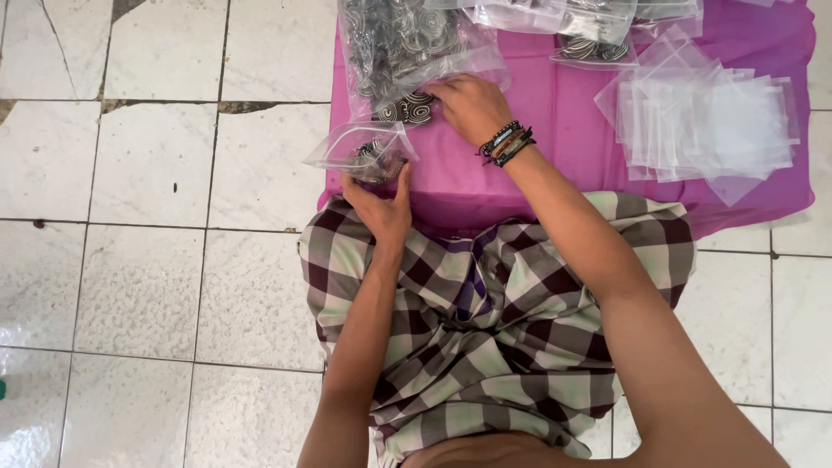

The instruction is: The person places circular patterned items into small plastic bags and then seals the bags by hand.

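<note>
- Magenta cloth [537,173] covers the low surface before the seated person's checked wrap [485,321].
- Left hand [381,204] pinches a small clear plastic bag [360,149] of dark spiral pieces at the cloth's near-left edge.
- Right hand [468,106], fingers curled together, reaches into a large clear bag [403,48] of spiral pieces.
- Empty clear bags [711,126] lie stacked well to the right.

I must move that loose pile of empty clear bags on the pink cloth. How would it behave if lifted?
The pile of empty bags is thin clear film, so probably floppy and very light. The bags lie fanned and overlapping, so they would likely slide apart and look slippery to pinch.
</note>
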